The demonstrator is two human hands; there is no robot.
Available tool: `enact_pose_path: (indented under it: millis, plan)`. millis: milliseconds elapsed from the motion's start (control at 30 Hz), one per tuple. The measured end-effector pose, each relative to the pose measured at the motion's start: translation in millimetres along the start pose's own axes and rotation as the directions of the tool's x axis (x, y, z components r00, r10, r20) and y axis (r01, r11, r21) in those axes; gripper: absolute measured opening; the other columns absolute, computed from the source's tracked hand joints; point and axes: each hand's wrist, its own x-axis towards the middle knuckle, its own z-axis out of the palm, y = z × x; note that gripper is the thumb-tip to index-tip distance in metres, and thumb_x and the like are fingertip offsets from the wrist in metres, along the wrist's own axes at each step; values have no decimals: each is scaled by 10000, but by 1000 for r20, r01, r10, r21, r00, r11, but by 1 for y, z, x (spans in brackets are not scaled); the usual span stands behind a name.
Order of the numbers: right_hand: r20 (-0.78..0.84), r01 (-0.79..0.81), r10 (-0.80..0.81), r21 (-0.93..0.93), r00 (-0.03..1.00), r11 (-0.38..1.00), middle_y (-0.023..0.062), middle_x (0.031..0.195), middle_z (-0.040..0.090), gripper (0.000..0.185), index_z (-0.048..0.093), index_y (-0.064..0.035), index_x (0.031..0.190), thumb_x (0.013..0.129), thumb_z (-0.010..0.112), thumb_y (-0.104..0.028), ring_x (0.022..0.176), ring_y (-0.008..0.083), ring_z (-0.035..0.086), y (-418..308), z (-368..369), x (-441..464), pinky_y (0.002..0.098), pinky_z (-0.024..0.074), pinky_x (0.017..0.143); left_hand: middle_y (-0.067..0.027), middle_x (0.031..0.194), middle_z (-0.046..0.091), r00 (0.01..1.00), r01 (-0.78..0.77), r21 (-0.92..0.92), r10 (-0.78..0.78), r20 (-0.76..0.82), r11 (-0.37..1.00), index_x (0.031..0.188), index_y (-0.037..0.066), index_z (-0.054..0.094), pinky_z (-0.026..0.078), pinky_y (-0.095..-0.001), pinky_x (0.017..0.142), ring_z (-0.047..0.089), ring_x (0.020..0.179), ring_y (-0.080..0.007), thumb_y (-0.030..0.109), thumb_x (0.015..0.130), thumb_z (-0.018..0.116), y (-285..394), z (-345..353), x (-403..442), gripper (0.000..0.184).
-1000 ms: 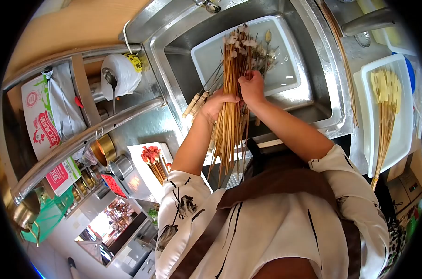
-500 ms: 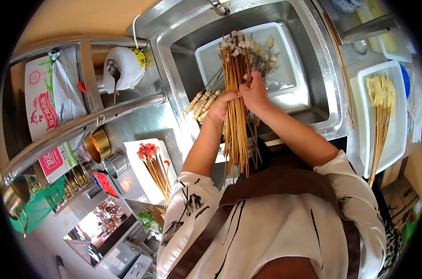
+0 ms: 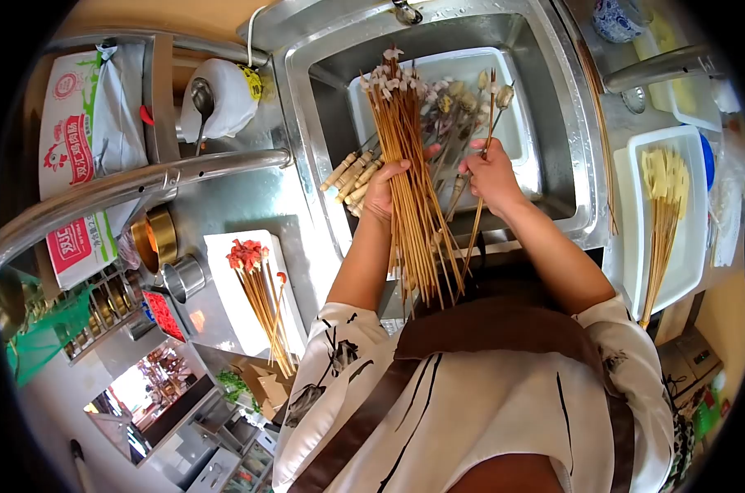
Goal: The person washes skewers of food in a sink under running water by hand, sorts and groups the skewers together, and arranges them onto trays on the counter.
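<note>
Bundle of bamboo skewers [image 3: 417, 238] is clamped in the left hand [image 3: 380, 193], thumb laid across the front of the sticks; the pale pieces [image 3: 391, 80] at their upper ends lie beyond the grip, over the white tub [image 3: 514, 149] in the steel sink [image 3: 551, 103], and the bare ends fan out on the near side of the grip, past the sink's near edge toward the brown apron [image 3: 500, 324]. Right hand [image 3: 494, 177], apart from the bundle and to the right of the left hand's grip, is closed with its fingers on a single bamboo skewer [image 3: 477, 223]; a dark skewer with a pale-brown piece [image 3: 505, 96] rises just beside it, and whether that one is also gripped cannot be told. Between the hands and beyond them, more loaded skewers [image 3: 463, 107] lie in the tub. Immediately left of the left grip: several wooden handles [image 3: 352, 177], slanting over the sink's left side. Farther left and nearer the body, red-topped skewers [image 3: 261, 287] rest on a white tray [image 3: 228, 308]. Well right of the right hand, skewers with yellow pieces [image 3: 664, 185] lie in a white container [image 3: 691, 246]. Faucet [image 3: 407, 12] is at the sink's far edge, beyond both grips
</note>
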Motion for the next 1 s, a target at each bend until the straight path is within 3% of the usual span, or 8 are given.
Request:
enact_pose_path:
  millis: [267,333,500,733,767,833,933,1000]
  plan:
    - [51,-55,49,112,997,992,110,766,546,243,382,-13,1063,835,461,-48,481,113,401,24,-16,11,258,339,405,-100,1025,529,997,-44,-64,39,-70,997,1184,2,432,482,-324,790,547,912,-219,77,766,537,-17,2,4,437]
    - [33,-61,57,131,998,990,111,768,550,239,389,-13,1059,834,464,-48,468,108,394,18,-19,8,254,333,399,-78,953,511,996,39,-181,-24,83,983,1178,16,416,465,-303,745,531,829,-189,59,761,542,-12,-13,4,438]
    - [25,-33,30,120,999,992,113,775,558,244,395,-16,1060,828,465,-41,452,101,384,26,-43,29,252,327,390,-80,962,482,999,-43,-97,41,-22,994,1190,40,369,424,-247,630,480,718,-157,19,748,533,6,2,-26,472]
    - [-23,14,-19,-171,1000,985,123,793,558,256,453,7,1010,812,545,-127,563,153,492,29,-37,61,276,397,468,-79,896,486,999,-42,68,44,-30,997,1137,30,422,427,-242,587,497,686,-156,2,683,547,19,24,-68,472]
    - [-76,307,-391,-489,917,816,108,777,553,278,477,11,996,808,576,-169,603,157,504,74,-47,100,273,408,512,-79,896,486,998,-58,75,60,-33,996,1137,30,422,427,-242,587,497,686,-156,2,683,547,18,30,-70,472]
    - [12,488,-716,-738,698,465,94,761,548,306,502,15,982,804,607,-211,642,160,516,71,-33,105,269,420,556,-85,901,487,985,-111,266,142,-99,958,1136,25,422,455,-261,577,519,684,-175,-26,668,546,16,38,-74,486]
    - [-176,334,-363,-173,915,927,44,727,556,302,547,-24,888,793,655,-290,615,115,496,18,-12,44,235,400,534,-105,885,527,971,-146,393,207,-118,908,1078,-1,452,472,-273,564,545,681,-192,-48,672,554,11,45,-70,421]
    - [118,125,-182,379,976,917,29,742,560,271,543,-65,882,804,650,-302,584,76,465,3,1,13,204,354,475,-118,863,573,948,-127,556,265,-175,822,1015,-16,487,477,-279,571,566,685,-185,-46,676,582,8,58,-66,354]
